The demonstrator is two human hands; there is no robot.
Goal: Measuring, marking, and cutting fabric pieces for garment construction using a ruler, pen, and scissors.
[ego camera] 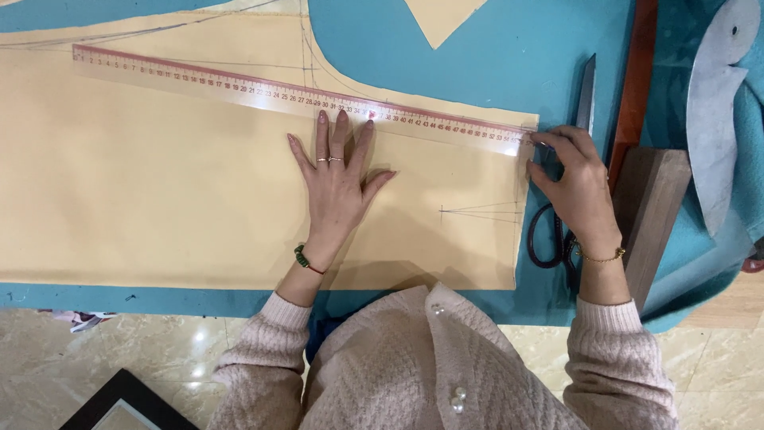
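A person in a pale pink knitted cardigan (430, 374) is leaning over a table covered in teal cloth (493, 56), seen from above. Spreading across the left and centre is a large piece of cream-yellow fabric (143, 191), marked with faint pencil lines and curves. A long clear ruler (294, 97) with a red edge is lying on the fabric, slanting from ten o'clock down toward three o'clock. At the centre, the left hand (338, 179) is pressing flat on the fabric, fingers spread and unclenched, fingertips touching the ruler's lower edge; it is wearing two thin rings and a green bead bracelet. At three o'clock, the right hand (577, 187) is pinching something small at the ruler's right end, at the fabric's corner; what it is gripping is too small to tell. Just beneath that hand, black-handled scissors (549, 231) are lying on the teal cloth, blade pointing to twelve o'clock. Further right are lying a dark wooden block (652, 207) and a curved grey metal template (716, 119).
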